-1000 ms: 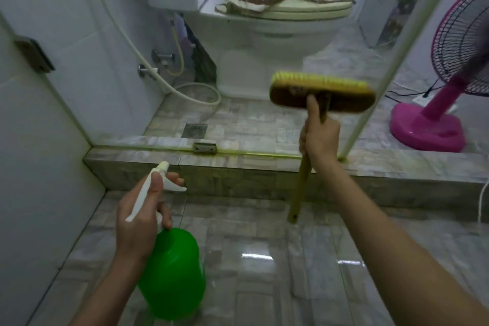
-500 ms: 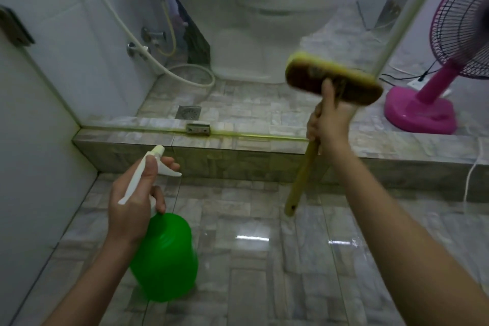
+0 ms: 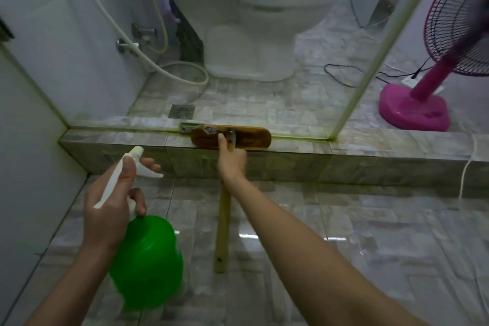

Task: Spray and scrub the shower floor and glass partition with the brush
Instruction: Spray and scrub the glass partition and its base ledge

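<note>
My right hand (image 3: 232, 160) grips the brush (image 3: 248, 136) high on its wooden handle, index finger stretched along it. The brown brush head lies bristles-down on the stone kerb (image 3: 111, 141), against the foot of the glass partition (image 3: 264, 74). The handle hangs down over the wet tiled shower floor (image 3: 357, 233). My left hand (image 3: 113, 206) holds a green spray bottle (image 3: 148, 259) by its white trigger head, nozzle pointing toward the kerb, low at the left.
Behind the glass stand a white toilet (image 3: 254, 42) with a striped towel on its lid, a floor drain (image 3: 182, 110) and a hose (image 3: 182, 74). A pink fan (image 3: 423, 103) and its cables sit at the right. White wall at the left.
My right hand has brought the brush down from mid-glass height and turned it bristles-down onto the kerb at the glass foot. The spray bottle stays about where it was.
</note>
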